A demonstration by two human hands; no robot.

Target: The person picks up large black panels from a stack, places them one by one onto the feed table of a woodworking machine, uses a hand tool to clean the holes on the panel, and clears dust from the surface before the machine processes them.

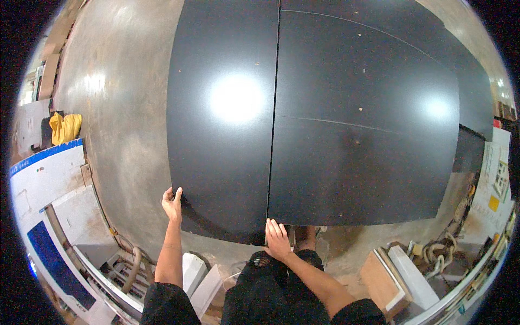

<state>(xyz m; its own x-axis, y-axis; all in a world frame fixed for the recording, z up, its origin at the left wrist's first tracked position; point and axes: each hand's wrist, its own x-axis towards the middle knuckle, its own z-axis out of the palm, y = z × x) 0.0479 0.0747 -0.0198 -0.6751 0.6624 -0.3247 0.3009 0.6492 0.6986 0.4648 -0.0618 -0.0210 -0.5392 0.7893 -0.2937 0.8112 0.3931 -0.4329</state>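
The narrow black panel lies ahead of and between my left grip, at its left edge, and right grip, by its near right corner; I can't tell whether either clamps. The wide black panel spreads ahead-right of them.

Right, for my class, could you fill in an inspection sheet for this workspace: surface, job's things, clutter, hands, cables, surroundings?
Surface: grey floor, glossy in places; what supports the panels is hidden.
Job's things: left dark panel beside right dark panel, narrow seam between; pale specks on both.
Clutter: yellow bundle far left; tan block lower right.
Hands: left hand at the left panel's outer edge; right hand at the seam's near end; grip unclear.
Cables: thick beige hose lower left.
Surroundings: white machine with blue band left; white cabinet right.
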